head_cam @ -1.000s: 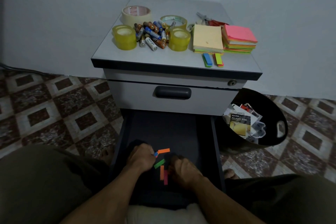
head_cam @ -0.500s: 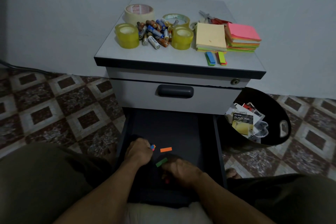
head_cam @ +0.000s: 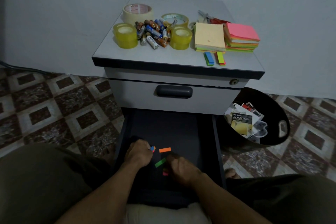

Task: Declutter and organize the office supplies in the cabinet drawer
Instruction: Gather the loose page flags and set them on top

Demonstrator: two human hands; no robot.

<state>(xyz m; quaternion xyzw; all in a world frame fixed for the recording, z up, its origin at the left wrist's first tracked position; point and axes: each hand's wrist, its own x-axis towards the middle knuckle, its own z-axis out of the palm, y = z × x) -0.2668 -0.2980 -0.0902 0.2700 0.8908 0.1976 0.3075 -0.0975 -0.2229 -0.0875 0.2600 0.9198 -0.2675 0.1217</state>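
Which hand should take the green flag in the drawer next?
The right hand, likely: the green flag lies just by its fingers, while the left hand pinches a bundle of flags.

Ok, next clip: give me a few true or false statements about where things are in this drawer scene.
1. The left hand pinches coloured flags. True.
2. The orange flag lies on the cabinet top. False: it lies loose on the floor of the open drawer.
3. The batteries are in the bin. False: they are piled on the cabinet top, between tape rolls.
4. The bin holds battery packaging. True.
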